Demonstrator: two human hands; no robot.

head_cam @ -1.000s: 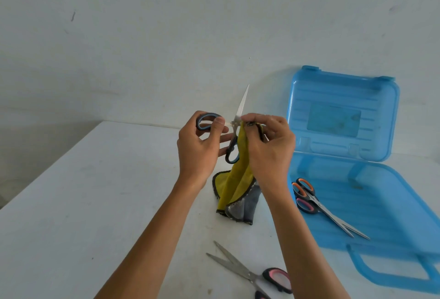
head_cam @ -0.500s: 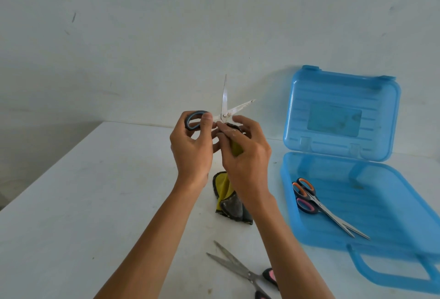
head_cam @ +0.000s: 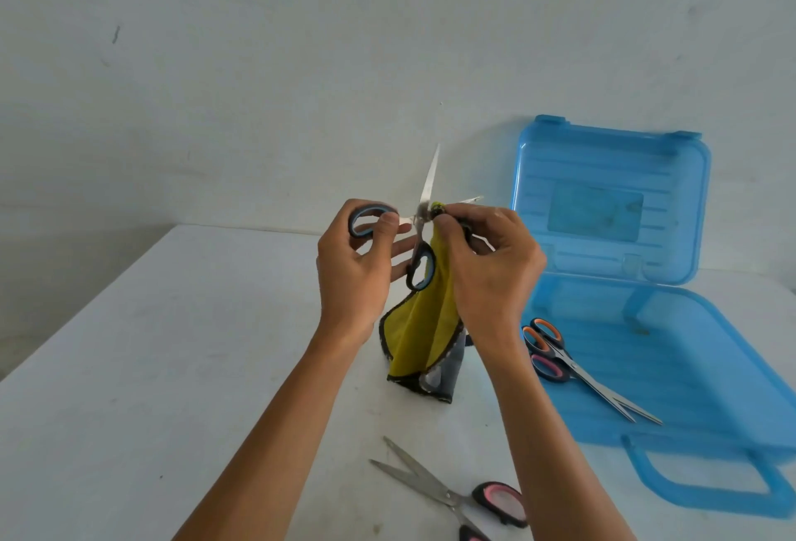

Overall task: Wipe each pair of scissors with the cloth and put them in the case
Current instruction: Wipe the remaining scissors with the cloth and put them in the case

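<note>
My left hand (head_cam: 355, 273) grips one blue-lined black handle of a pair of scissors (head_cam: 424, 213) held in the air with its blades spread, one pointing up, one to the right. My right hand (head_cam: 491, 269) pinches a yellow cloth (head_cam: 420, 338) with dark edging against the right-pointing blade near the pivot; the cloth hangs down to the table. The blue plastic case (head_cam: 689, 372) lies open on the right, lid upright, with two pairs of scissors (head_cam: 573, 366) inside, orange- and pink-handled. Another pink-handled pair of scissors (head_cam: 452, 493) lies open on the table in front.
The white table (head_cam: 172, 368) stands against a pale wall; its left edge runs diagonally at the left. The case's carry handle (head_cam: 706, 493) points toward me at the lower right.
Both hands shifted right and slightly down. The scissors tilted, so the second handle loop now hangs below the pivot. The cloth hangs longer and more spread than half a second ago.
</note>
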